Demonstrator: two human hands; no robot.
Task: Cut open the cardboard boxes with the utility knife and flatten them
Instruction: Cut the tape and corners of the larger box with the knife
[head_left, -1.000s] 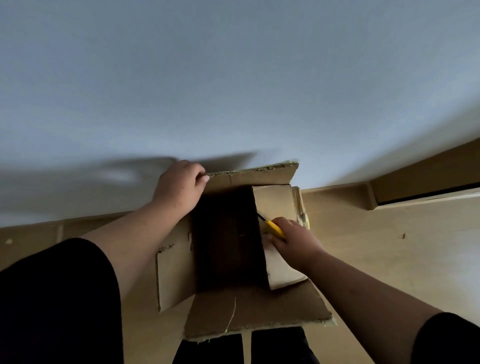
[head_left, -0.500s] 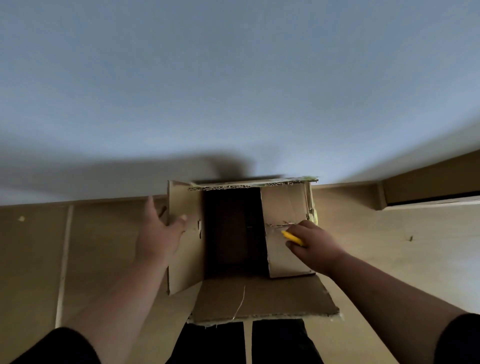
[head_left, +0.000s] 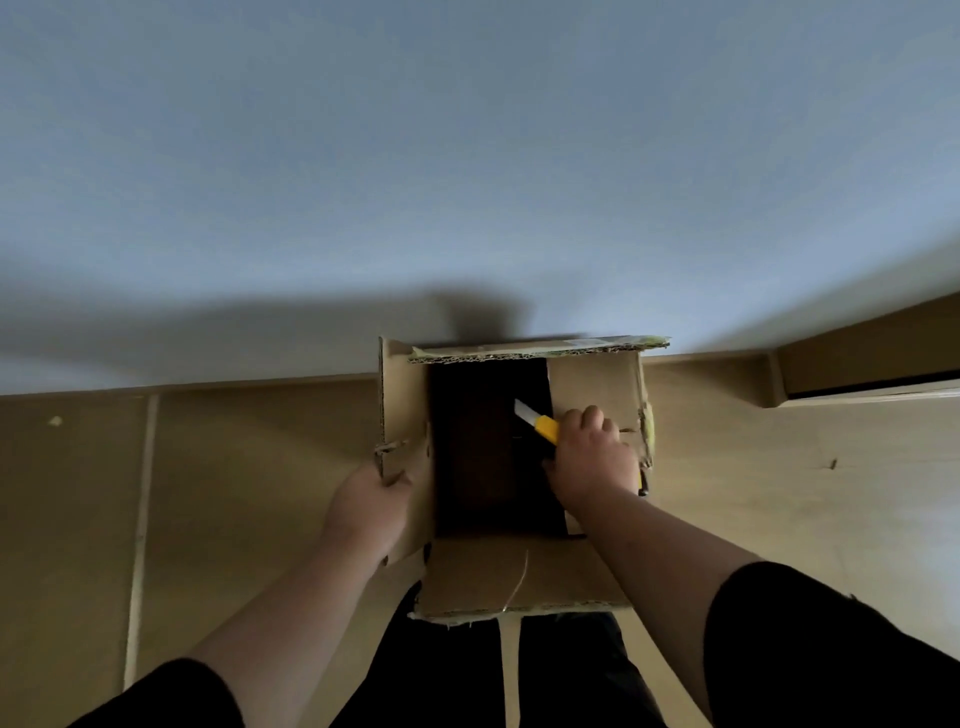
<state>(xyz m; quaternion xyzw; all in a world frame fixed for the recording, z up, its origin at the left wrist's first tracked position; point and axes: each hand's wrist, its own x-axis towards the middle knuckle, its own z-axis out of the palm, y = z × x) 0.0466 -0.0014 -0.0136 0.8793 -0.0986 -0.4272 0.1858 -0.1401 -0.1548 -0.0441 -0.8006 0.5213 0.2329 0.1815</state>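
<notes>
Pale blue-grey wall (head_left: 467, 156) filling the upper view, tan floor (head_left: 234, 493) spreading below, baseboard (head_left: 862, 358) running along the right

Standing open-topped on floor against wall: cardboard box (head_left: 524, 577), flaps splayed outward, dark interior showing, near flap reaching toward dark trouser legs (head_left: 447, 670)

Gripping the box's left flap at its torn outer edge: left hand (head_left: 366, 506), fingers curling round the cardboard, thumb on top

Clenching a yellow utility knife (head_left: 540, 423) over the right flap: right hand (head_left: 592, 460), fingers pressing together round the handle, pale blade pointing up-left over the dark opening

Showing at both lower corners: black sleeves (head_left: 831, 649)
</notes>
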